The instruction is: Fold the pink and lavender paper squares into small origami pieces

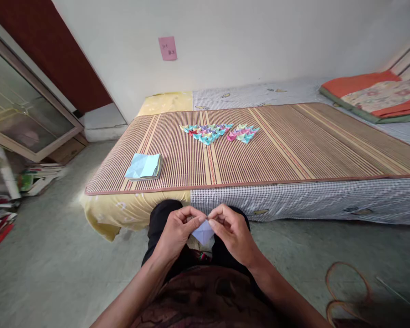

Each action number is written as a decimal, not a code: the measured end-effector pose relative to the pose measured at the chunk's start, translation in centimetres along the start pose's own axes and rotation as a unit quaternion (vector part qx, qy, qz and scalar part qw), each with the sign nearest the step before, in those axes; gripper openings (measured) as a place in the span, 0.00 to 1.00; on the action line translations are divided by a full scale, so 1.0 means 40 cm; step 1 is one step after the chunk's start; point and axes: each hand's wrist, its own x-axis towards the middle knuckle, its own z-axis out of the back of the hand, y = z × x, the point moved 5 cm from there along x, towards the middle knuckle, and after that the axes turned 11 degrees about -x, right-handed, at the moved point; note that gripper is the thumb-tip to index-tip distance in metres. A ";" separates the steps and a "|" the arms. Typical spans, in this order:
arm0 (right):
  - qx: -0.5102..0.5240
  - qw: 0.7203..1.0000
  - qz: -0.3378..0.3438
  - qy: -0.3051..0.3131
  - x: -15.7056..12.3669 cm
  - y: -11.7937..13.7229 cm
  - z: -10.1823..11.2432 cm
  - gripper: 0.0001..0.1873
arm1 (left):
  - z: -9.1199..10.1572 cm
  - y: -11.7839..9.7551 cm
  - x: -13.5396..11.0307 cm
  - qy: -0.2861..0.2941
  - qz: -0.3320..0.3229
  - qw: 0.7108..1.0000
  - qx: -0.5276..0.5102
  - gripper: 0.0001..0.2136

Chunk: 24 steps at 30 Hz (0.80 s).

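Between my hands, above my knees, is a small folded piece of pale lavender paper (203, 233), its lower end pointed. My left hand (184, 228) pinches its upper left part between thumb and forefinger. On the other side my right hand (229, 227) pinches the upper right part the same way. The two sets of fingertips nearly meet at the top and hide that part of the paper. On the bamboo mat ahead lie a large group of small folded paper pieces (208, 134) in many colours and a smaller group (243, 134) to its right.
A stack of square paper (144, 166), light blue on top, sits at the left of the bamboo mat (287, 155), which covers a bed. Folded orange bedding (376, 95) lies at the back right. A glass-paned cabinet door (27, 100) is at left. Looped cord (346, 291) lies on the floor.
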 end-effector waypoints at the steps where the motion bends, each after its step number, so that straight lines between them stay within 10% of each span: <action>1: 0.011 1.000 -0.010 0.009 0.001 -0.004 0.002 0.08 | 0.005 0.001 0.000 -0.014 -0.009 1.000 -0.007 0.15; 8: -0.056 0.997 0.014 0.042 0.006 0.003 -0.007 0.14 | 0.014 0.013 -0.009 -0.074 -0.042 0.996 -0.038 0.15; 24: -0.044 0.999 0.004 -0.003 0.012 -0.006 0.013 0.19 | -0.008 0.013 -0.021 -0.002 -0.036 0.998 0.054 0.16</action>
